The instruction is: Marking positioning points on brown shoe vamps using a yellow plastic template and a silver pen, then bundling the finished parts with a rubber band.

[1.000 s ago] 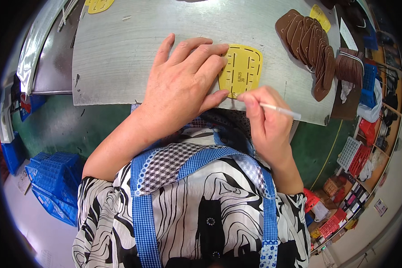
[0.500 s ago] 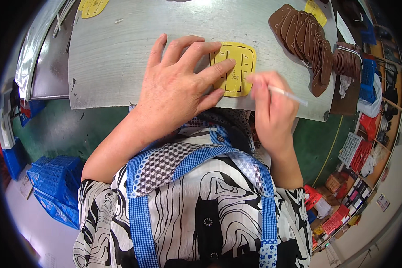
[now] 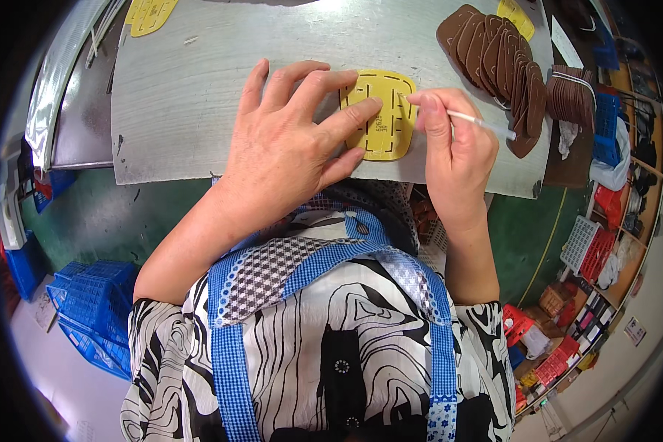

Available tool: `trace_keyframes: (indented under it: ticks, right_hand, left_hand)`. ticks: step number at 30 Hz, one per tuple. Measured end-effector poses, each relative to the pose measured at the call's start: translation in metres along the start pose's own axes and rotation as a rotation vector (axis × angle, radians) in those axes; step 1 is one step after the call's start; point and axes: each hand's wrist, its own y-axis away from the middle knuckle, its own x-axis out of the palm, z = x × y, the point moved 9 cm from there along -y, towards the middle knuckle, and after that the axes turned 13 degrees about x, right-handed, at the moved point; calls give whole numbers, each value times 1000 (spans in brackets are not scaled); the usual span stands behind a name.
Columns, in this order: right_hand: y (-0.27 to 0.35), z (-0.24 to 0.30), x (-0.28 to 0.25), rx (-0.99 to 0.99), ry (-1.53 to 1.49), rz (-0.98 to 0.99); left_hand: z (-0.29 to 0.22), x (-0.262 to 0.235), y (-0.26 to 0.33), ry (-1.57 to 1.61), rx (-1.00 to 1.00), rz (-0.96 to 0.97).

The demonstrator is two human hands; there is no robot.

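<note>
Head view, yellow template under left hand fingertips, beside right hand

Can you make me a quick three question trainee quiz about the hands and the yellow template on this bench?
1. True or false: the left hand presses flat on the yellow template.
2. The right hand holds: A) scissors B) a thin white pen C) a hammer.
3. What lies fanned out right of the template?

Key: 1 true; 2 B; 3 the brown cut pieces.
</note>
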Motion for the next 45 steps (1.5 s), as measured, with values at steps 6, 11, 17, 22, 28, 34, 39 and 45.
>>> trace_keyframes:
  ticks: [6, 11, 17, 22, 28, 34, 39, 45]
  right_hand:
    - [37, 1, -3, 118, 18, 145]
    - [39, -15, 3, 329, -323, 299]
    - [11, -25, 1, 172, -254, 12]
    - [-7, -66, -86, 287, -180, -394]
    - [-6, -72, -148, 6, 297, -567]
    - [18, -58, -40, 451, -422, -2]
    - [24, -40, -2, 393, -404, 40]
    - [22, -32, -3, 301, -209, -8]
  left_hand:
    - [0, -3, -1, 16, 3, -10]
    - [6, -13, -22, 101, 58, 10]
    - [18, -7, -46, 450, 19, -37]
    - [69, -37, -43, -251, 102, -230]
    - [46, -8, -8, 29, 155, 119]
    - [-20, -3, 13, 263, 202, 115]
    - [-5, -22, 5, 263, 102, -223]
    - [-4, -15, 2, 186, 22, -119]
